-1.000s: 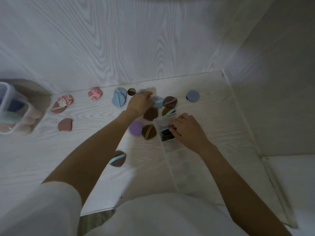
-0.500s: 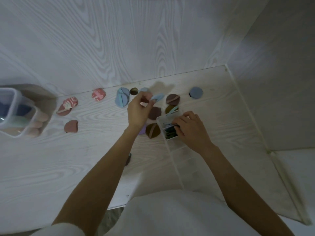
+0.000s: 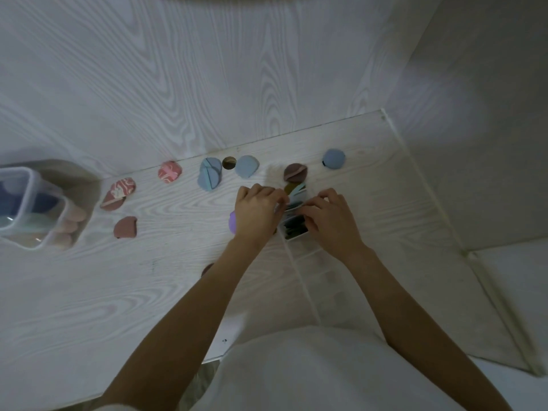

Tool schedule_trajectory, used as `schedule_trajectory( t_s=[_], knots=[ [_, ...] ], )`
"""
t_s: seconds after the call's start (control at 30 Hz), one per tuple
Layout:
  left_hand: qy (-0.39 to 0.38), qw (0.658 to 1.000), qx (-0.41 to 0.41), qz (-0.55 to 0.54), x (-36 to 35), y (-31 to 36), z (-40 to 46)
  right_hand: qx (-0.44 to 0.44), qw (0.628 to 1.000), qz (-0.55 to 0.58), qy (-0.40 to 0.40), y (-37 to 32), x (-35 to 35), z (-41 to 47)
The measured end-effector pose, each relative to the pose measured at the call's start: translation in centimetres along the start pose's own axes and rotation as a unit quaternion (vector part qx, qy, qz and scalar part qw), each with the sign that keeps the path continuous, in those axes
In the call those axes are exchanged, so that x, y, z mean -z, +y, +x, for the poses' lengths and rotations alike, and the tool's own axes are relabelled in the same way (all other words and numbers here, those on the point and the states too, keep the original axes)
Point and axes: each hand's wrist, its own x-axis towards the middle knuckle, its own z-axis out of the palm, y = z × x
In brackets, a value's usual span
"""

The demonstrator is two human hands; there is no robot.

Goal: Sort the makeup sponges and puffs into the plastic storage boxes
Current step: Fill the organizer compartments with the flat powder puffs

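Clear plastic box [image 3: 305, 262] sits on the desk [image 3: 89, 292] w/ both hands over its far compartment, left hand [image 3: 257, 209] & right hand [image 3: 329, 216] pinching puffs [image 3: 292, 223] upright; best to press them tight, edges aligned, so more fit.

Back lane: loose round puffs, pink marbled [image 3: 169, 172] through blue round [image 3: 334, 159], line wall base. Left edge: clear plastic tub with sponges [image 3: 31, 209]. Centre-right: long clear compartment box [image 3: 308, 259], both hands at its far end. Open white wood-grain tabletop [image 3: 89, 292] front-left; lone brown puff [image 3: 126, 227] there.
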Motion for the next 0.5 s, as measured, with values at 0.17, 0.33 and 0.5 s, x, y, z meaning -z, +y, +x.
schedule_trajectory(
  t_s=[0.17,0.33,0.5],
  knots=[
    [-0.026,0.999,-0.016,0.024,-0.34,0.42,-0.38,-0.001,1.0,0.011,0.01,0.2,-0.14,-0.05],
    [-0.007,1.0,0.011,0.005,-0.33,0.03,-0.56,0.005,1.0,0.008,0.01,0.33,-0.27,0.03],
    [-0.016,1.0,0.01,0.004,-0.34,0.28,-0.28,0.014,0.999,0.003,0.029,0.75,-0.28,0.32]
  ],
)
